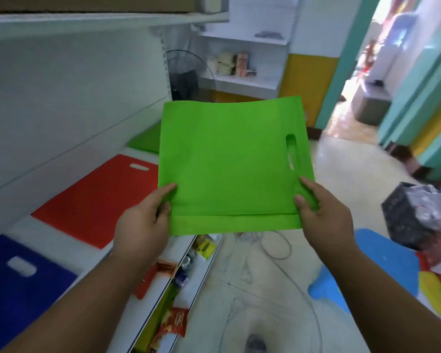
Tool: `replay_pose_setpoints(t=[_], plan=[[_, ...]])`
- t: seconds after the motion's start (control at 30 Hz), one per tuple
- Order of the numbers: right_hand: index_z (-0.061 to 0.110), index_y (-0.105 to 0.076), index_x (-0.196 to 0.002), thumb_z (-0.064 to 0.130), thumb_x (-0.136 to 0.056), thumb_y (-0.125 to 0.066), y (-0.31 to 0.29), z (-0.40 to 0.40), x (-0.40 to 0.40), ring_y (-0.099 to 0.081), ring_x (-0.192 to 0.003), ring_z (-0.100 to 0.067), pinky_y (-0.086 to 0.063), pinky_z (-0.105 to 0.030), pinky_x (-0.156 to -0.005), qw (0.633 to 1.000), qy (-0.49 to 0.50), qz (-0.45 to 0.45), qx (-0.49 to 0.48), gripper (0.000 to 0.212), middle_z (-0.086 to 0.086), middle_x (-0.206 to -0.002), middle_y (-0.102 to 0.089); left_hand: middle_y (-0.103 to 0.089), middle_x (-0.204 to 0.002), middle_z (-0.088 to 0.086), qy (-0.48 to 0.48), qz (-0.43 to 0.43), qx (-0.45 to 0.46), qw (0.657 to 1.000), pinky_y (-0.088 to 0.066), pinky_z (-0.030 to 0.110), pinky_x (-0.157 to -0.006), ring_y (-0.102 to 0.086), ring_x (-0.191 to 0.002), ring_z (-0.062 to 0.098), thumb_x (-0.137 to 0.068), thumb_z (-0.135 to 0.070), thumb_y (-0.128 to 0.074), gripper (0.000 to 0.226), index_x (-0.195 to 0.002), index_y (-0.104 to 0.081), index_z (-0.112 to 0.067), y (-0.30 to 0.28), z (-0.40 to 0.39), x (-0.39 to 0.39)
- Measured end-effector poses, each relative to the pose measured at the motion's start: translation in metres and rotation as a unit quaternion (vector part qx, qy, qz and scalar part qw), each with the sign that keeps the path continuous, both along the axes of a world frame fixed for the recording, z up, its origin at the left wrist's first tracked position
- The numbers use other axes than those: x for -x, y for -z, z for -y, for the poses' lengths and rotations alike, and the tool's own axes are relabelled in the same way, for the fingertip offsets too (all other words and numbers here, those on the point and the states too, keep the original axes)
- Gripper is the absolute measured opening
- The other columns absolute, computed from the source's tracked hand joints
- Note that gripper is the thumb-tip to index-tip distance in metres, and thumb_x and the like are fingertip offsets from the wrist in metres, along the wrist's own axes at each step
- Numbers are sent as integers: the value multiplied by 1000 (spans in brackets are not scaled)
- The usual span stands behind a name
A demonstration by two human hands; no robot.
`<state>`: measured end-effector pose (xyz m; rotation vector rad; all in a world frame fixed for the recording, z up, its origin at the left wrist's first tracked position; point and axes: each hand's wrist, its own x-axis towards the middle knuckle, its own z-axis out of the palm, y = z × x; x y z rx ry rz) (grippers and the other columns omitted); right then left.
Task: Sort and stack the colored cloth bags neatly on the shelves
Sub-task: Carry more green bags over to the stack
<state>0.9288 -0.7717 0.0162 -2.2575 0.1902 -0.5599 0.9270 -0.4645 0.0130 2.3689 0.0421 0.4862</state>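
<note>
I hold a flat green cloth bag (pixel 227 159) level in front of me, its cut-out handle toward the right. My left hand (pixel 143 220) pinches its near left corner and my right hand (pixel 323 212) pinches its near right corner. On the white shelf (pixel 61 240) to my left lie a blue bag (pixel 18 284) nearest me, a red bag (pixel 99 200) beyond it, and another green bag (pixel 148 141) farthest back, partly hidden behind the bag I hold.
A lower shelf (pixel 161 301) under the bags holds packets and bottles. On the floor at right stand a blue plastic stool (pixel 367 271), a wrapped black bundle (pixel 418 212) and yellow and red bags (pixel 435 291). A fan (pixel 186 75) stands at the back.
</note>
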Motion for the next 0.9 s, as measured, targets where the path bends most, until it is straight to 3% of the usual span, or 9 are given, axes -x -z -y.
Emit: replay_pose_setpoints(t=[0.1,0.2,0.33,0.4,0.47,0.57,0.77,0.9], plan=[[29,-58,-133,24,-93,-64,2,18,-86,-58,-115,-15,-35,-15,-90,999,-34,-25,-1,41,-3,-131,-63,-71,-78,4,-47,-19,-10,999,-49,38,-51,-55,-50,17,-94,-17,-53,45,-131,-56,-43,-2,20,-56],[28,-58,-134,24,-93,-64,-6,20,-167,-59,-117,-21,-37,-19,-89,995,-89,-37,15,41,-4,-130,-63,-69,-74,1,-97,-30,-8,995,-50,36,-55,-58,-55,16,-96,-17,-52,44,-131,-56,-43,-8,26,-104],[29,-55,-136,26,-94,-62,-5,1,-266,-60,-116,-22,-40,-24,-90,986,-158,-43,33,43,-5,-132,-62,-69,-81,13,-158,-41,13,987,-55,39,-58,-65,-62,26,-97,-16,-50,45,-132,-54,-44,-9,16,-164],[29,-54,-137,27,-95,-60,0,-15,-311,-60,-113,-21,-38,-21,-85,981,-187,-36,41,43,-4,-132,-62,-71,-79,11,-183,-32,-7,983,-50,35,-52,-61,-57,22,-96,-15,-51,45,-133,-55,-40,-5,8,-194],[28,-53,-139,29,-96,-58,3,-29,-354,-62,-109,-22,-37,-21,-81,975,-212,-26,55,43,-4,-131,-63,-64,-63,3,-199,-34,-15,979,-39,30,-46,-54,-47,15,-97,-16,-49,43,-134,-55,-38,-2,-1,-227],[29,-51,-140,30,-98,-55,1,-44,-405,-64,-90,-24,-39,-23,-71,965,-248,-44,69,43,-4,-126,-66,-55,-52,-1,-231,-63,-16,971,-35,28,-45,-52,-45,11,-99,-20,-46,42,-134,-53,-41,-1,-8,-261],[30,-47,-142,33,-99,-52,-2,-66,-499,-64,-100,-22,-41,-25,-74,933,-343,-56,95,43,-2,-132,-62,-61,-63,-1,-291,-95,1,952,-43,31,-51,-58,-54,18,-99,-25,-44,41,-135,-51,-44,-6,-12,-311],[31,-44,-143,35,-99,-52,13,-86,-553,-59,-70,-5,-41,-25,-64,898,-417,-70,122,45,-3,-125,-66,-69,-79,2,-365,-109,0,925,-46,31,-52,-58,-54,13,-98,-21,-48,42,-134,-53,-41,5,-3,-333]])
